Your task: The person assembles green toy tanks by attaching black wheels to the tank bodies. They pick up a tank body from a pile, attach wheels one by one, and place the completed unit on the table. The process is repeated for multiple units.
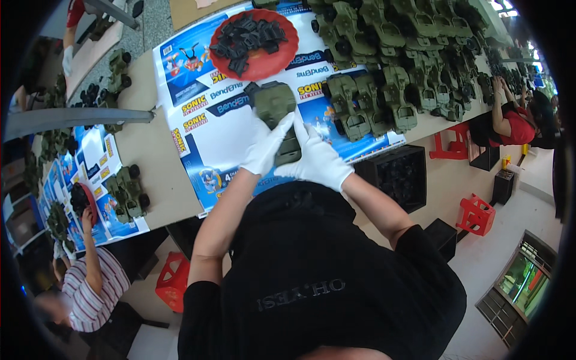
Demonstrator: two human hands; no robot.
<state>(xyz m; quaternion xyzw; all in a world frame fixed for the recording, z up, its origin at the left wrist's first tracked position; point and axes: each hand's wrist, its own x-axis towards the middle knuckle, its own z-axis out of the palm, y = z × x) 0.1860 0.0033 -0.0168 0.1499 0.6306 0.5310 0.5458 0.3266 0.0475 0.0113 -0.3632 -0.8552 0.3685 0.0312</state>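
An olive-green toy vehicle (274, 103) is held just above the printed sheets, close in front of my body. White gloves cover both hands. My left hand (265, 147) grips its near left side, with the thumb laid along the top. From the right, my right hand (317, 157) holds the same toy, its thumb meeting the left one and its fingers curled around the near end. The undersides of the fingers are hidden. Beyond the toy stands a red scalloped plate (292, 55) heaped with black plastic parts (249, 37).
Several rows of green toy vehicles (354, 105) fill the table's right side. Printed sheets (180, 114) cover the tabletop. At left are a grey metal bar (78, 116) and more toy vehicles (127, 193). A black crate (405, 177) and red stools (477, 215) stand below. Other people work at both sides.
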